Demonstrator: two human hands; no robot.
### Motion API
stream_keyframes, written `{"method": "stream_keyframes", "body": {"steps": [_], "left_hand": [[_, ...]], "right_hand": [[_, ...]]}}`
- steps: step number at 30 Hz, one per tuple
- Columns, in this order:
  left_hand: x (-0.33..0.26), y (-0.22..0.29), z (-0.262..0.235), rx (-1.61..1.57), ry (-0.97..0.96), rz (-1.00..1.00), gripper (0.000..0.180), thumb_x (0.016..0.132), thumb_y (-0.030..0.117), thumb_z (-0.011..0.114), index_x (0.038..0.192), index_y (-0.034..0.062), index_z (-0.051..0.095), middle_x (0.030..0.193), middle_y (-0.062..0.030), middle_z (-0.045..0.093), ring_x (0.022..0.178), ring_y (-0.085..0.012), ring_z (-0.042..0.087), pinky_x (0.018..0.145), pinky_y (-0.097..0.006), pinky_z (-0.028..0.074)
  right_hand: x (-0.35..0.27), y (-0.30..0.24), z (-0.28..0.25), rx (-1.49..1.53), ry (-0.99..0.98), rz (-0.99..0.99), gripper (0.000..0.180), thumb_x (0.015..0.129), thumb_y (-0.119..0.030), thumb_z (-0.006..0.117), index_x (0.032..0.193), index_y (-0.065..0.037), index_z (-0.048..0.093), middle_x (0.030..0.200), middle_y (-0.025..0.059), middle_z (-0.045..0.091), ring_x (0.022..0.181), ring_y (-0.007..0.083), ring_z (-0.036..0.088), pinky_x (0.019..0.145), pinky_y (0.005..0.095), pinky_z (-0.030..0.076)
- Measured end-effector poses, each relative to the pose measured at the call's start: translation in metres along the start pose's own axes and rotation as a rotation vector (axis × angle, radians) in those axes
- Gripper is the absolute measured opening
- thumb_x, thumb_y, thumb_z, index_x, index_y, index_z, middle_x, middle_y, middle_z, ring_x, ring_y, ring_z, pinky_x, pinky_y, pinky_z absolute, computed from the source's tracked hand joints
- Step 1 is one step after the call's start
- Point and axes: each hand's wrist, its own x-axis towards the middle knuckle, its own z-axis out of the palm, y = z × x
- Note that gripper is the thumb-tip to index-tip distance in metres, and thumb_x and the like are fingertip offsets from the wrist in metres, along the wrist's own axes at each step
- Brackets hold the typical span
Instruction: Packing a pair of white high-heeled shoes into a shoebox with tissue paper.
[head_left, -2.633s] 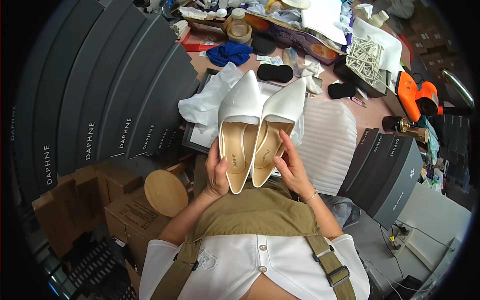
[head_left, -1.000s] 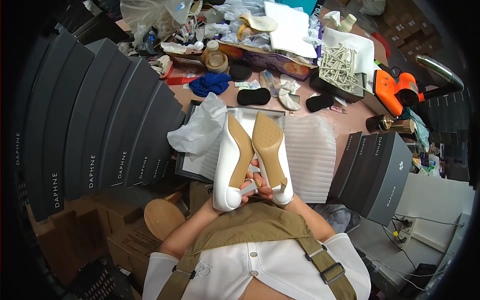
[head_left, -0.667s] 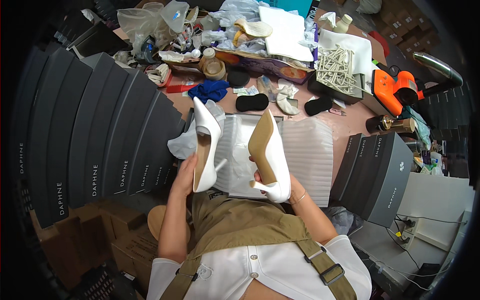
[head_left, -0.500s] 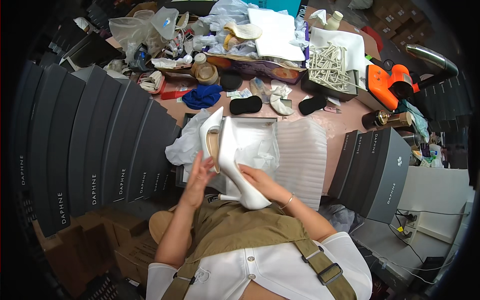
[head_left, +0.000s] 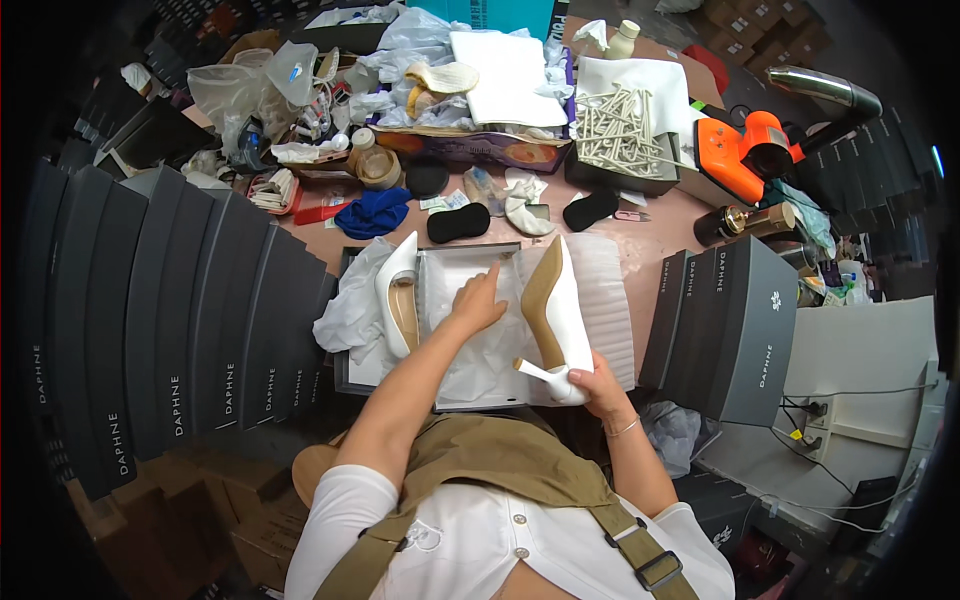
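Note:
My right hand [head_left: 603,387] is closed round the heel end of a white high-heeled pump [head_left: 572,318], its toe pointing away and its tan sole facing left. The other white pump [head_left: 397,298] lies on the left side of an open dark grey shoebox [head_left: 470,407], toe toward the far end. My left hand [head_left: 480,300] reaches over the box with the index finger stretched out, holding nothing that I can see. White tissue paper [head_left: 345,308] spills over the left edge, and more lies inside. White foam sheets [head_left: 605,285] lie beneath and right of the held pump.
Dark grey shoeboxes stand in a row at left [head_left: 225,310] and at right [head_left: 735,330]. Behind are a blue cloth [head_left: 372,214], black pads [head_left: 460,223], a box of pale sticks [head_left: 650,178] and an orange tool on a stand [head_left: 728,160].
The pumps have come apart: one now lies in the box, the other has moved right and turned sole-left in my right hand. My left hand has moved right and farther away, over the box.

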Motion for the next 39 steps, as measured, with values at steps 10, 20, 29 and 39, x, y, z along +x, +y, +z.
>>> {"method": "stream_keyframes", "body": {"steps": [10, 20, 29, 39], "left_hand": [[-0.036, 0.079, -0.119, -0.424, 0.384, 0.185, 0.015, 0.089, 0.004, 0.06, 0.102, -0.0017, 0.063, 0.091, -0.0058, 0.064, 0.075, -0.011, 0.058, 0.068, -0.024, 0.047], [-0.104, 0.048, -0.122, -0.368, 0.5, -0.003, 0.029, 0.089, 0.004, 0.058, 0.118, 0.0009, 0.062, 0.087, -0.0016, 0.062, 0.07, -0.0098, 0.055, 0.064, -0.024, 0.045], [-0.048, 0.089, -0.2, -0.445, 0.59, 0.252, 0.018, 0.087, 0.016, 0.068, 0.092, -0.0005, 0.061, 0.091, -0.0062, 0.057, 0.081, -0.0153, 0.058, 0.074, -0.027, 0.048], [-0.087, 0.105, -0.153, -0.79, 0.457, 0.212, 0.019, 0.095, 0.02, 0.061, 0.086, 0.0037, 0.057, 0.074, 0.0045, 0.05, 0.068, -0.0036, 0.042, 0.06, -0.02, 0.036]], "right_hand": [[-0.017, -0.068, 0.005, -0.104, -0.438, 0.069, 0.073, 0.069, -0.039, 0.075, 0.119, 0.011, 0.057, 0.107, 0.0132, 0.065, 0.097, 0.0178, 0.062, 0.082, 0.0266, 0.048], [0.022, -0.089, 0.047, -0.518, -0.568, 0.056, 0.054, 0.082, -0.03, 0.068, 0.123, 0.004, 0.058, 0.102, 0.0062, 0.065, 0.095, 0.0124, 0.056, 0.083, 0.0257, 0.046], [-0.003, -0.129, 0.041, -0.282, -0.573, -0.007, 0.071, 0.069, -0.034, 0.073, 0.122, 0.01, 0.056, 0.108, 0.0116, 0.065, 0.097, 0.0167, 0.059, 0.085, 0.0269, 0.046], [0.047, -0.092, 0.065, -0.206, -0.333, -0.055, 0.052, 0.094, -0.04, 0.051, 0.126, 0.001, 0.049, 0.099, 0.0117, 0.064, 0.078, 0.0197, 0.066, 0.053, 0.029, 0.054]]}}
